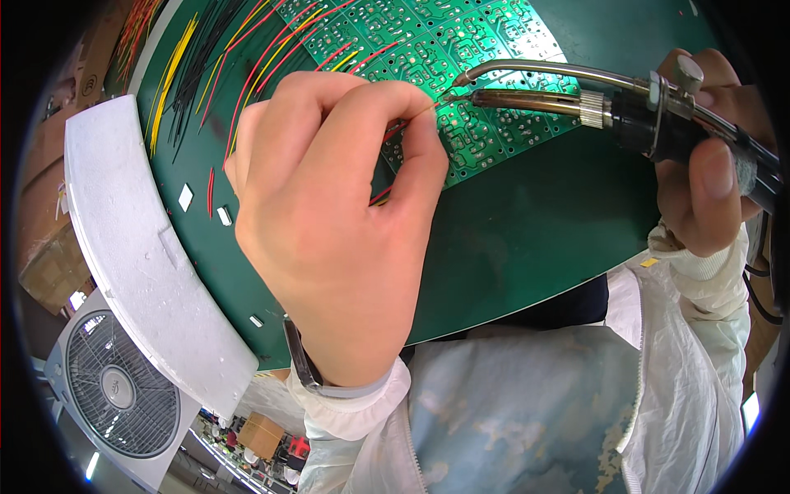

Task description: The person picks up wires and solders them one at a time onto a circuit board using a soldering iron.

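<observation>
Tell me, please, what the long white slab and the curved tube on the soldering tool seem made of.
White slab: probably plastic foam, matte; its surface looks grainy and lightly marked.
Curved tube: likely metal, smooth; it shows bright streaks.

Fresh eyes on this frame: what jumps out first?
The bright green circuit board at top centre, with the soldering iron in the right hand reaching over it. Next, the large left hand mid-frame, fingertips pinched beside the iron's tip. At lower left, a round-grilled fan.
</observation>
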`<state>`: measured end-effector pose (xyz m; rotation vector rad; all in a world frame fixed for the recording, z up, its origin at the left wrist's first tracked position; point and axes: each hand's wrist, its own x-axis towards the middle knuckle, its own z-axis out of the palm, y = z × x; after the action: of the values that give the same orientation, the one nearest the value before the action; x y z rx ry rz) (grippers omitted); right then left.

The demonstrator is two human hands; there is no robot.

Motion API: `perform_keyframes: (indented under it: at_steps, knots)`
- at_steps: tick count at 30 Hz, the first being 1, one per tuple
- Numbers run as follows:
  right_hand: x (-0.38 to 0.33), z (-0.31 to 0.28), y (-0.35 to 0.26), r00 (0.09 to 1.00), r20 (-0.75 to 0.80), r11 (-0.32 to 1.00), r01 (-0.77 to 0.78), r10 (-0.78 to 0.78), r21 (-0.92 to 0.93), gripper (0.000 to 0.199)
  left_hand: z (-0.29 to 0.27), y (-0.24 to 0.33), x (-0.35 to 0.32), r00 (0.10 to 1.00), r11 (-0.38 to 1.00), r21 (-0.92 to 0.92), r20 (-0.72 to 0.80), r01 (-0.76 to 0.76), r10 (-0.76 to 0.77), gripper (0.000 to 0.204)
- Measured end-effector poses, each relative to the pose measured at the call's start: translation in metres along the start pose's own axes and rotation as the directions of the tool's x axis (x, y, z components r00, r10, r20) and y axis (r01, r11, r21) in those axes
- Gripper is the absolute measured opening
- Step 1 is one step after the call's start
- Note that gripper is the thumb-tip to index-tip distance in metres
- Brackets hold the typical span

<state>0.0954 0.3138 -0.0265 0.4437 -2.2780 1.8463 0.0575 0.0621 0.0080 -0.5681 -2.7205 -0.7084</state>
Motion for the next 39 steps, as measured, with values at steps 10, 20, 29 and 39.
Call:
perform_keyframes:
  at_steps: [10,20,29,39]
  knots:
    - [0.001,0.004,0.002,0.997,-0.035,0.998,0.065,-0.065,0.014,0.034,-0.002,0.000,0.002,1.000,1.000,0.024,-0.002,-0.012,0.012,0.014]
    - [-0.015,-0.003,0.004,0.951,-0.296,0.968,-0.013,0.089,0.250,0.037,-0.003,0.008,0.005,0.999,0.999,0.027,0.031,-0.029,0.028,0.014]
    - [-0.007,-0.014,0.009,0.998,-0.060,0.983,0.009,0.002,0.181,0.031,-0.007,-0.001,0.000,0.998,0.997,0.068,-0.044,-0.039,0.042,0.014]
    - [-0.003,-0.001,0.009,0.992,-0.095,0.978,0.097,-0.081,0.182,0.029,-0.073,-0.100,-0.033,0.877,0.862,0.162,-0.097,0.480,-0.470,0.013]
